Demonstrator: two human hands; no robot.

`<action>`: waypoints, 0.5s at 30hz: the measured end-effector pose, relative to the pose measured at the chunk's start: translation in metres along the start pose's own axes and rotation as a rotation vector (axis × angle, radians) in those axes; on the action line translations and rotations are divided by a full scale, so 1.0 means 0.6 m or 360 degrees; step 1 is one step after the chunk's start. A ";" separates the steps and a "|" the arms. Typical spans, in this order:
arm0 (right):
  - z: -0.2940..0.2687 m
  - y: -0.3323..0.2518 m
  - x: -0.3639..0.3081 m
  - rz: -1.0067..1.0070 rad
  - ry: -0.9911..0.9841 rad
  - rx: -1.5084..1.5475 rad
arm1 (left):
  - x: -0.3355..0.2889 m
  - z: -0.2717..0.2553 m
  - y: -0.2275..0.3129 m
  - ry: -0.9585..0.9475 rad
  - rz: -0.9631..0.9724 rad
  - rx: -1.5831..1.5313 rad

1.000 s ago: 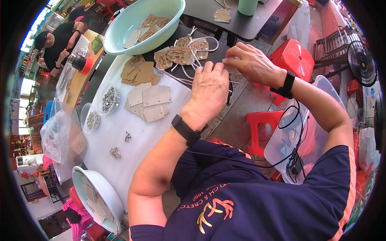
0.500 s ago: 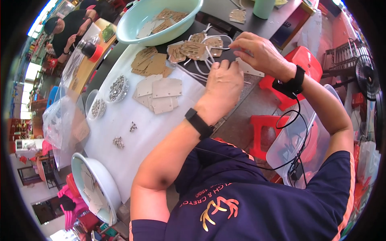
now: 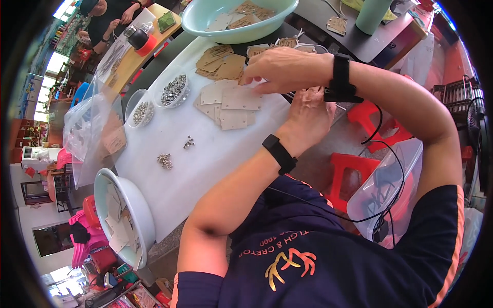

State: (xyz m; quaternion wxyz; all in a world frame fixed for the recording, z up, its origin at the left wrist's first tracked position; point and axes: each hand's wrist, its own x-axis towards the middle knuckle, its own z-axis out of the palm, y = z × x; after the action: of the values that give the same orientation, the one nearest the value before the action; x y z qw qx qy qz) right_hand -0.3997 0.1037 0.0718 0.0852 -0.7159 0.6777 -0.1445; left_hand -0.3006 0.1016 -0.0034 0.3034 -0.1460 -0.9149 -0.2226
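Note:
My right hand reaches leftward across my left, its thumb and fingers apart, over the edge of a stack of pale grey cards with small holes. Close under it, my left hand has its fingers curled in. What they hold is hidden by the right hand and wrist. Beyond the right hand lie brown cardboard tags strung with white cords, mostly covered by it. A loose pile of plain brown cards lies left of my right hand.
Two clear bowls of metal studs and small loose heaps of studs are on the white sheet. Pale green basins with cards stand at back and front left. A green bottle, red stools and a co-worker are around.
My right hand has moved left from the white cords, passing over my left hand to the pale cards. My left hand stays curled. The whole view has shifted.

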 end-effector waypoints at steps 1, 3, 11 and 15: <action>0.002 -0.001 0.003 -0.0181 0.0016 0.0019 | -0.003 -0.004 0.006 -0.0081 -0.0026 0.0010; 0.000 0.002 0.009 -0.0212 -0.0112 -0.0055 | -0.003 -0.007 0.011 -0.0160 -0.0049 0.0020; 0.019 -0.049 0.068 0.0176 -0.0426 -0.0204 | -0.010 -0.007 0.012 -0.0240 -0.0069 0.0028; 0.018 -0.060 0.072 0.0266 -0.0355 -0.0138 | -0.018 0.000 0.012 -0.0410 -0.0154 0.0022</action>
State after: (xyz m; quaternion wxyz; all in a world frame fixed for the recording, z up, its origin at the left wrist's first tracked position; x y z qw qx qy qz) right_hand -0.3604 0.0625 0.0772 0.1407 -0.6715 0.7270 -0.0270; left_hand -0.2896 0.1065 -0.0078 0.1734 -0.1269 -0.9538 -0.2100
